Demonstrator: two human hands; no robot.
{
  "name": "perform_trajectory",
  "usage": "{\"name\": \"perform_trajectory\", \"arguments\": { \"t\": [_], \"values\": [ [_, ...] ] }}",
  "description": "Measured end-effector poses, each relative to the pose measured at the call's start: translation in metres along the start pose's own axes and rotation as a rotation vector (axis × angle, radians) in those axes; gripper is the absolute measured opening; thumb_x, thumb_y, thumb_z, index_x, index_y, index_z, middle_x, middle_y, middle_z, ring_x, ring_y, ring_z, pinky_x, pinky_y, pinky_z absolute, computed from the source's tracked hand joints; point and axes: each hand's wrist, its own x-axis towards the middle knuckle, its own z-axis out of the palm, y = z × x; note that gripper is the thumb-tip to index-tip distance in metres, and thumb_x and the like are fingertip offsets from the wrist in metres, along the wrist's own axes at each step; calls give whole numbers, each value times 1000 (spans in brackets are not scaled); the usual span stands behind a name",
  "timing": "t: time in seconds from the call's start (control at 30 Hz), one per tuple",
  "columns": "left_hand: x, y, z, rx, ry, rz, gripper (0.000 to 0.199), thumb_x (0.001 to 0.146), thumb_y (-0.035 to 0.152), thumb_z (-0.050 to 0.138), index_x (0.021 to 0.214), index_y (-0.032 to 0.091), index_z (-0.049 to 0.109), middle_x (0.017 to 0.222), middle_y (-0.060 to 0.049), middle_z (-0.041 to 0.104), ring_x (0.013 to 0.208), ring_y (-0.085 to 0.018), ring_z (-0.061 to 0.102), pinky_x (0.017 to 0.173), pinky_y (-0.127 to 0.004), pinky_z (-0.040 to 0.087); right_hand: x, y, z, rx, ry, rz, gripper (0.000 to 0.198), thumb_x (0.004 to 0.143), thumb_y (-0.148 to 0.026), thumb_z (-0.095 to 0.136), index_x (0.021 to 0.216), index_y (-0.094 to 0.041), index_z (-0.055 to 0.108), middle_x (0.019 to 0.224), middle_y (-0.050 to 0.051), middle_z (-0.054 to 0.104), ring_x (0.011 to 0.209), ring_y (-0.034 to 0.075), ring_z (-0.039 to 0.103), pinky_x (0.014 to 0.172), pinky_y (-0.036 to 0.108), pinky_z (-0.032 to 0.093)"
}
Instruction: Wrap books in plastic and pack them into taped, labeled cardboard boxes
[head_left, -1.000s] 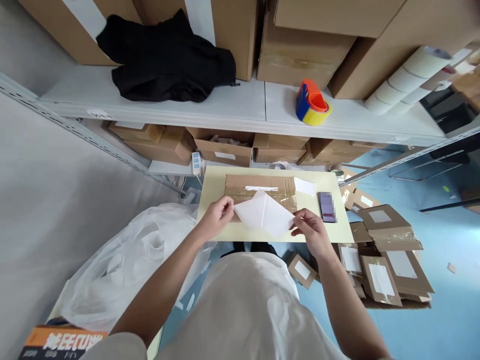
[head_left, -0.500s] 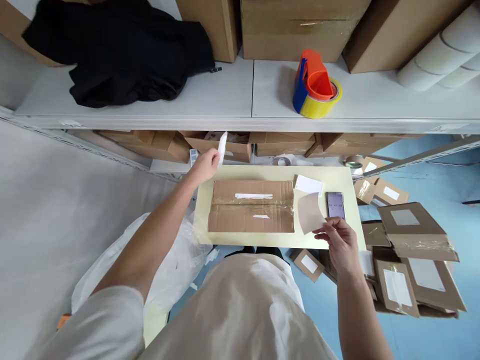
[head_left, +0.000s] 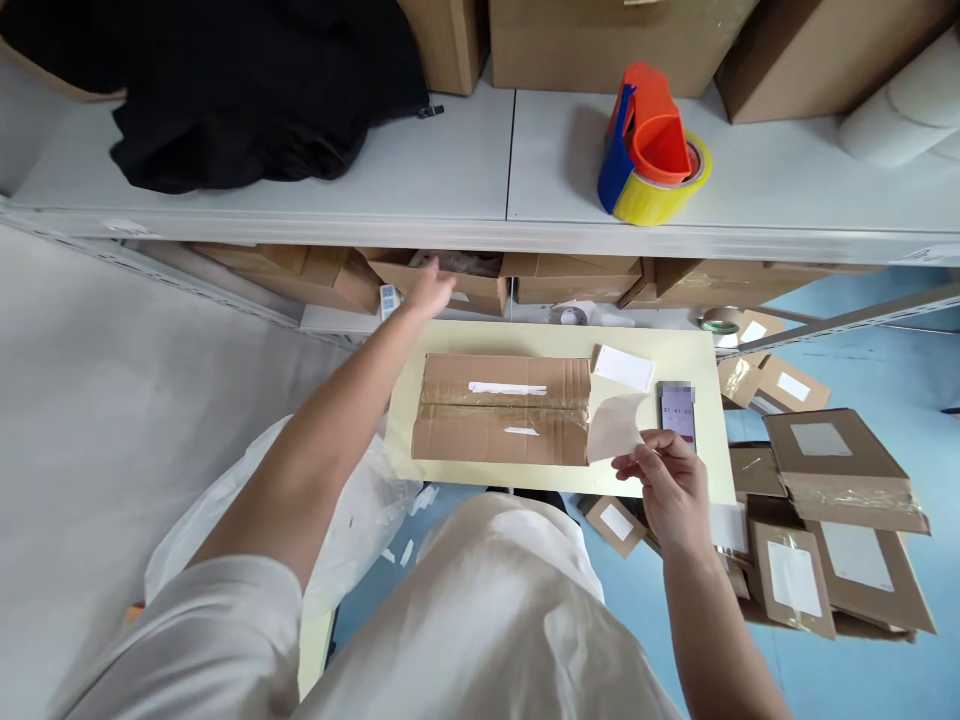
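My left hand [head_left: 432,290] reaches over the front of an open cardboard box [head_left: 480,293] on the lower shelf. Its fingers are stretched out, somewhat blurred, and no paper shows in them. Between thumb and fingers, my right hand [head_left: 667,480] pinches a curled white label [head_left: 616,428] by its lower right corner. That label hangs just beside the right end of a closed, taped carton [head_left: 502,440] lying on the pale yellow table [head_left: 480,477]. Two white torn strips mark the carton's top. A stack of white labels [head_left: 625,368] and a phone [head_left: 677,405] lie beyond my right hand.
Above the table runs a grey shelf [head_left: 555,180] with a tape dispenser [head_left: 656,150], black clothing [head_left: 262,100] and large boxes. Labelled cartons [head_left: 844,465] are piled on the blue floor at right. A white plastic bag [head_left: 360,530] bulges at the table's left.
My left hand has moved slightly up toward the open box, and the white paper it held is gone from view. My right hand has shifted the label a little left, toward the carton.
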Motion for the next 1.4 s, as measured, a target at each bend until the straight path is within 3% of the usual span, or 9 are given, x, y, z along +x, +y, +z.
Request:
{"name": "perform_trajectory", "arguments": {
  "t": [0.07,0.2,0.33,0.47,0.57,0.73,0.87,1.2,1.4],
  "values": [
    [-62,31,-12,-59,-39,100,36,84,35,60,113,14,60,111,-12,66,97,-21,62,83,-36,49,-2,-3,17,7,-53,-11,18,80,-34,70,78,-20,58,68,-3,60,60,12,63,53,23,50],
    [-193,87,-19,-5,-169,530,39,69,51,74,91,20,65,88,-4,68,79,-18,63,73,-31,50,-10,-8,54,-16,-158,-68,22,82,-39,67,75,-20,57,59,-2,61,52,10,54,51,23,46],
    [-256,97,-11,78,-5,644,17,82,38,65,80,21,63,77,-2,68,74,-17,64,72,-31,49,-25,-8,85,-17,-192,-125,27,81,-43,66,73,-20,55,53,-4,56,47,9,49,48,23,43],
    [-265,77,-19,-19,52,603,14,89,23,54,80,21,65,77,-2,71,74,-15,65,72,-28,48,-43,-8,96,-64,-335,-196,26,76,-43,70,79,-21,56,63,-3,58,53,10,52,50,24,44],
    [-266,59,-33,-239,81,391,14,86,29,59,78,20,66,76,-2,71,71,-15,64,68,-27,49,-54,-6,90,-199,-419,-320,25,75,-39,72,88,-22,61,85,2,62,62,11,58,55,26,48],
    [-266,36,-47,-695,-23,43,24,74,41,70,70,18,64,66,0,65,60,-12,59,61,-23,48,-54,3,72,-348,112,-495,32,75,-39,72,100,-23,61,93,4,62,69,13,54,60,28,47],
    [-269,34,-48,-805,-72,-46,28,68,43,75,67,17,64,65,1,64,61,-11,57,64,-22,48,-50,7,69,-313,20,-398,41,76,-45,71,107,-21,61,100,7,65,79,16,58,68,30,49],
    [-298,1,-23,-549,-167,-144,25,75,43,64,69,19,69,67,-2,71,65,-17,67,67,-28,53,-68,34,73,-281,14,-206,35,73,-51,70,73,-17,62,62,-1,58,54,10,45,49,23,36],
    [-289,-4,-25,-112,-85,39,23,83,38,54,76,22,69,80,-3,75,75,-20,69,74,-30,50,-51,52,77,-365,53,-165,37,70,-54,69,71,-17,63,59,-1,59,52,11,46,49,24,37]
  ]
}}
